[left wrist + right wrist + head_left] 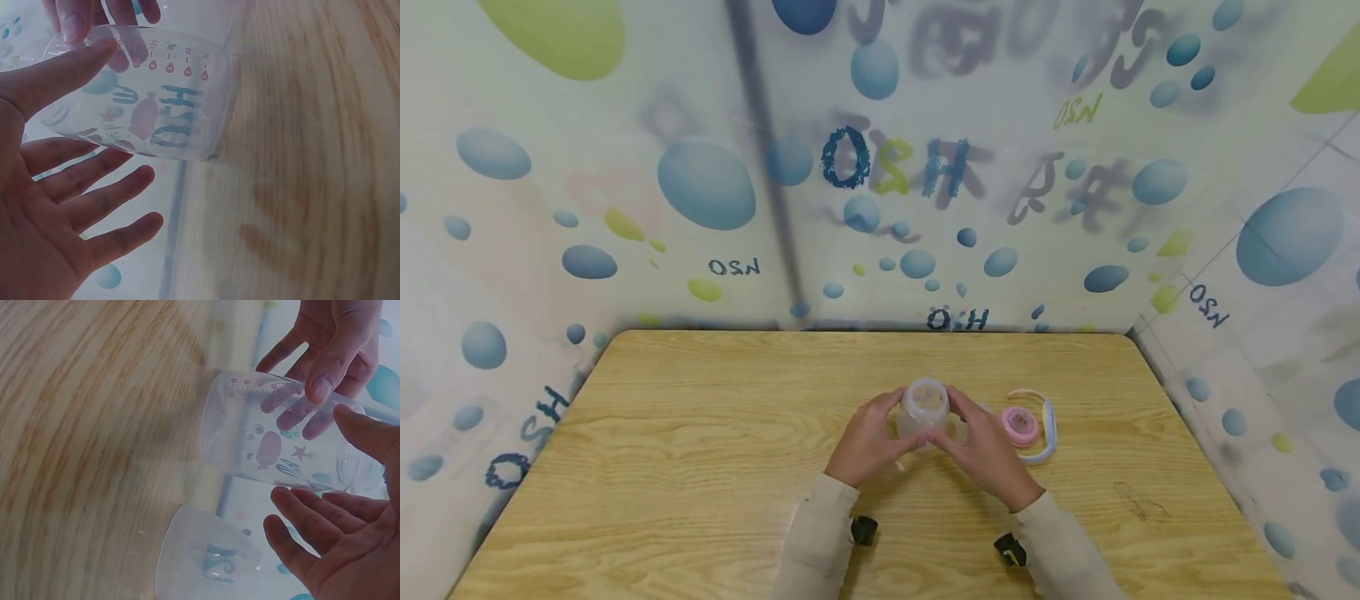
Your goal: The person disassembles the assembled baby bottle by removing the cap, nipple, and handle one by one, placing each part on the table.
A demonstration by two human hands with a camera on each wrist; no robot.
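A clear baby bottle body (924, 408) stands between both hands, its open rim upward in the head view. Red measuring marks and a sea-creature print show on the bottle (147, 112) in the left wrist view. My left hand (869, 437) holds one side between thumb and fingers. On the other side my right hand (988, 448) does the same, and the two thumbs nearly meet at the near side. The bottle's lower end (215, 422) is close to the table; whether it touches, I cannot tell.
Right of the hands lie a pink bottle collar (1019, 426) and a pale curved handle piece (1050, 423). A translucent dome cover (200, 556) stands on the table near the bottle. The wooden table (700, 417) meets patterned walls at its back and sides.
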